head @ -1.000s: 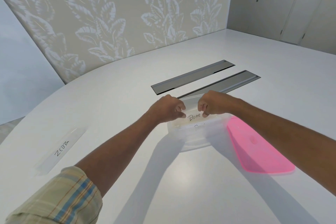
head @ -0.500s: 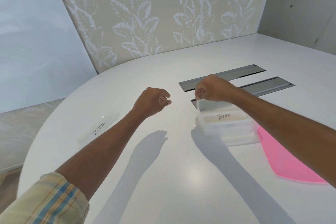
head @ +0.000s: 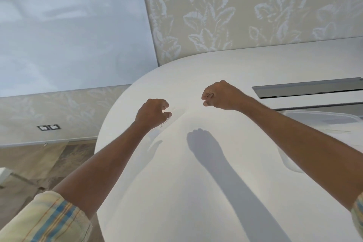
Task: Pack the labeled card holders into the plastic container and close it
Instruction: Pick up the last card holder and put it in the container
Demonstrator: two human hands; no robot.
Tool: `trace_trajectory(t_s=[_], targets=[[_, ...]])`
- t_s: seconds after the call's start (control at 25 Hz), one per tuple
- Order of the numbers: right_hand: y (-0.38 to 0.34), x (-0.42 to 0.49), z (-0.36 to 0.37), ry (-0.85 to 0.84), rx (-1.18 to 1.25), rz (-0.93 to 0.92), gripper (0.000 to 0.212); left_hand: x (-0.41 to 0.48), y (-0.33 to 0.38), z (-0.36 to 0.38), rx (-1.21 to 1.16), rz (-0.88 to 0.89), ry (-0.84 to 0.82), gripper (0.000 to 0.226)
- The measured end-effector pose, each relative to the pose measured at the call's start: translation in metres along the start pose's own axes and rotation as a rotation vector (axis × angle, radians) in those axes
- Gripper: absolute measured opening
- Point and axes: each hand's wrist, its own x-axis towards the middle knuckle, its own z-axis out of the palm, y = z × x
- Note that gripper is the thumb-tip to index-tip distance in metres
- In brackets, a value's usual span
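Curling over the clear card holder point(head: 167, 119), the fingers point(head: 166, 104) of the left hand point(head: 152, 113) stand part-open, thumb and forefinger apart just above its far end; contact cannot be confirmed, and no grip is made. The holder lies flat on the white tabletop point(head: 196, 192), nearly transparent, with dark handwriting showing just under the thumb; the word is too blurred to read. The right hand point(head: 222, 95) hangs right of it and slightly farther off, loosely fisted, fingers curled in on nothing visible.

The plastic container point(head: 318, 119) sits near the right edge of view, well apart from the holder, partly hidden behind the right forearm. Its contents cannot be made out, and no lid shows on it. Two grey recessed strips point(head: 306, 89) lie in the tabletop beyond it.

Assessment: the step in hand is collection of this holder for packing. The next move calls for the left fingers to close on the thin, slippery edges, likely with the right hand taking the other end, then a carry rightward to the container. Closing remains outstanding.
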Motion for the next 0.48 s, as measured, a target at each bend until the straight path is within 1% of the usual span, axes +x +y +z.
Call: trace_trajectory(t_s=[0.12,0.28,0.48], targets=[[-0.026,0.028,0.031,-0.031,-0.013,-0.044,0.028,-0.001,-0.036,0.002,0.023,-0.077,-0.003,0.048],[-0.046,0.059,0.068,-0.076,-0.026,-0.075,0.04,0.004,-0.069,0.011,-0.04,-0.157,0.003,0.052],[-0.054,0.091,0.103,-0.1,-0.134,-0.073,0.055,0.012,-0.088,0.033,-0.014,-0.185,-0.06,0.066]])
